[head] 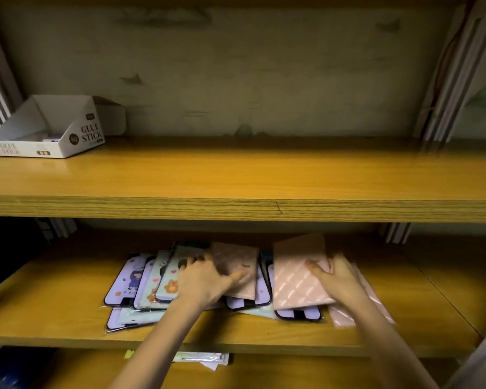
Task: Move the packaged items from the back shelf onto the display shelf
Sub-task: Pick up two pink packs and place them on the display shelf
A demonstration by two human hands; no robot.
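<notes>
- Two bare hands reach into the middle shelf (404,304): left hand (205,279) and right hand (337,276), forearms coming up from the lower edge of view.
- Three wooden shelf boards are visible: upper shelf (236,175), the middle shelf, and a bottom shelf (292,372) partly hidden beneath.
- Three pink quilted packs are counted: left pink pack (235,265), right pink pack (298,279), and a third pink pack (348,318) lying flat under the right wrist.
- At least six flat cartoon-printed packs (149,284), lilac and pale green, lie overlapped in a loose heap on the middle shelf; the exact count is unclear where they are covered.
- Left hand grasps the left pink pack: the thumb lies across its lower face and the fingers curl at its left edge. The pack is tilted and rests on the heap.
- Right hand grasps the right pink pack: the thumb presses on its face near the right edge and the fingers wrap behind that edge. The pack's near end overlaps a lilac pack.
- One white glue stick box (48,127) sits at the left end of the upper shelf, its open top facing the viewer.
- One small bundle of paper packets (202,359) lies on the bottom shelf, just under the middle board's front edge.
</notes>
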